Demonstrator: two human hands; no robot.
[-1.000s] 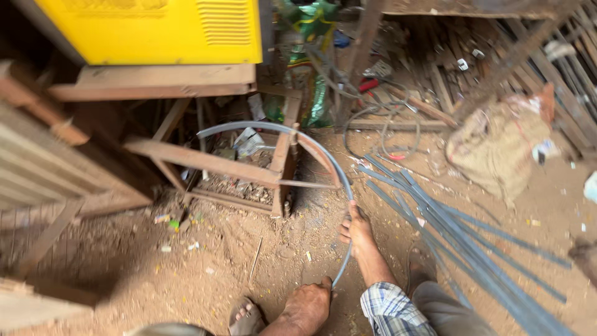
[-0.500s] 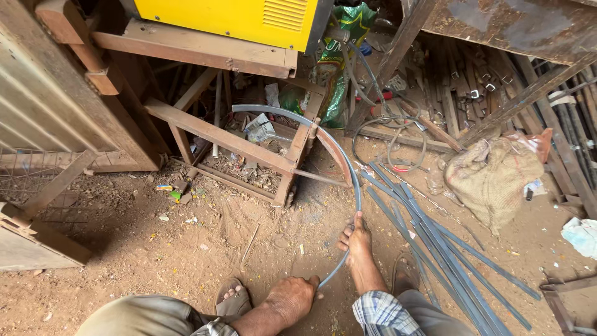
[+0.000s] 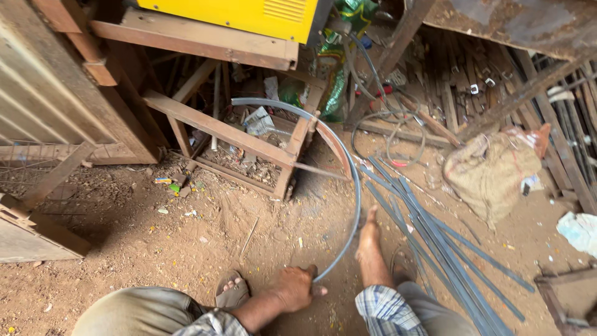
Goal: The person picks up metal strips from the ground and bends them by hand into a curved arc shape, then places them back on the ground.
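Note:
A long grey metal bar [image 3: 352, 171] is bent into an arc. It runs from a rusty angle-iron frame [image 3: 217, 127] round to the dirt floor in front of me. My left hand [image 3: 292, 287] is closed around the bar's near end, low on the ground. My right hand [image 3: 369, 235] grips the same bar further up the curve, arm stretched forward in a checked sleeve. The bar's far end rests over the frame, beside a torn piece of paper.
A bundle of straight grey bars [image 3: 435, 239] lies on the ground to the right. Behind it sit a burlap sack [image 3: 491, 171] and a loop of wire [image 3: 388, 134]. A yellow machine [image 3: 249, 15] stands on top of the frame. My sandalled foot [image 3: 231, 291] is beside my left hand.
My view has shifted left and down, so the frame and bar sit more to the right. Both hands have stayed on the curved bar in about the same places.

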